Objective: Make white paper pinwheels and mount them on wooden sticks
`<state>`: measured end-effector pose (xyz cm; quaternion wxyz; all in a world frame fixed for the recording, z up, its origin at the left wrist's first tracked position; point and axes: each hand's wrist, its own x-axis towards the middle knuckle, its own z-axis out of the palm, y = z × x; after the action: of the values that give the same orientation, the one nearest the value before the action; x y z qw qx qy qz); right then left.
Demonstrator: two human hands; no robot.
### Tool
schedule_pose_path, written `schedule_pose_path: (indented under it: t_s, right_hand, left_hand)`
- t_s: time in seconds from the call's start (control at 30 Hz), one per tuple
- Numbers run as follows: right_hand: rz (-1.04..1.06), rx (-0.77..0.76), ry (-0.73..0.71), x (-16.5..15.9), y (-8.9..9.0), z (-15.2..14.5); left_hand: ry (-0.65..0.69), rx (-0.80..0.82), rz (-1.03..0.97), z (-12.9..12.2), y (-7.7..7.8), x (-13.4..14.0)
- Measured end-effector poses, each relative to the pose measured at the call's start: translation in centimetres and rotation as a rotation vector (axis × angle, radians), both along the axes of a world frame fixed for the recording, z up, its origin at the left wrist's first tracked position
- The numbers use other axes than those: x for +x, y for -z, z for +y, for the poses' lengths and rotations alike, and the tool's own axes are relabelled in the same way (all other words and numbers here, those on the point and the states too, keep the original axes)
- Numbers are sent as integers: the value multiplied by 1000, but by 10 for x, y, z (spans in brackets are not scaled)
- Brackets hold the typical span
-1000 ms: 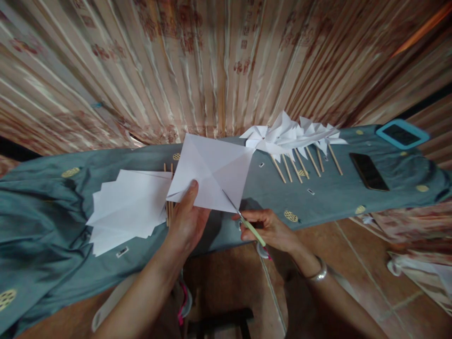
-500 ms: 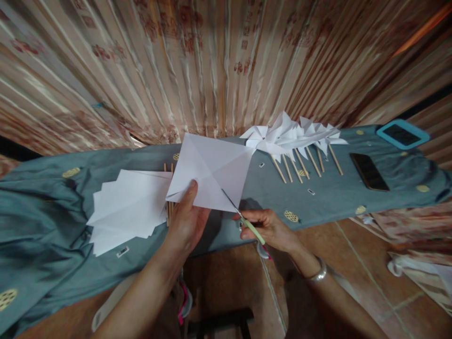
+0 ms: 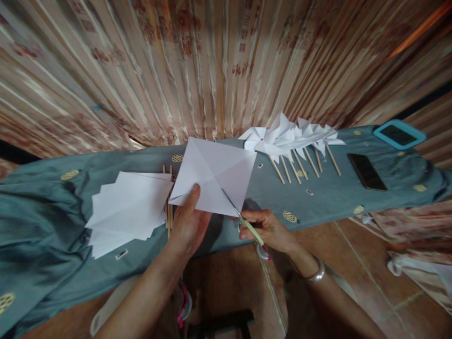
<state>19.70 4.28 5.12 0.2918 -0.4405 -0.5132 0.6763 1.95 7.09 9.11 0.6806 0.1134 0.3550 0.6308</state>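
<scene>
A square sheet of white paper (image 3: 226,165) with diagonal creases is held up above the table by my left hand (image 3: 192,221), thumb on top and fingers underneath. My right hand (image 3: 266,230) grips a pair of scissors (image 3: 251,230) with light green handles. Their blades lie along a crease at the paper's near right corner, pointing toward its middle. To the left, a fanned stack of white paper sheets (image 3: 125,207) rests on the cloth. Several wooden sticks (image 3: 170,216) lie between that stack and the held sheet, partly covered.
Several white paper pinwheels (image 3: 282,136) on sticks lie in a row at the back right. Beyond them are a dark phone (image 3: 366,171) and a blue-framed device (image 3: 399,134). A green-blue cloth (image 3: 219,240) covers the table, with a pleated curtain (image 3: 197,70) behind.
The held sheet has shifted slightly right and toward me, with my left hand. The scissor blades now reach slightly nearer the paper's middle. Other things stay where they were.
</scene>
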Motion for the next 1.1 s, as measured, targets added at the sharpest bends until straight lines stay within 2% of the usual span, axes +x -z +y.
schedule_pose_path:
  t_s: [0.6,0.93,1.1]
  right_hand:
    - [12,-8,22,1,6,0]
    - [34,-39,37,-2,0,1]
    - [44,-53,48,-3,-1,1]
  left_hand:
    - [-12,-57,-4,-2,-1,3]
    - [3,-26,2,-2,1,4]
    - [-13,-71,-4,-3,1,4]
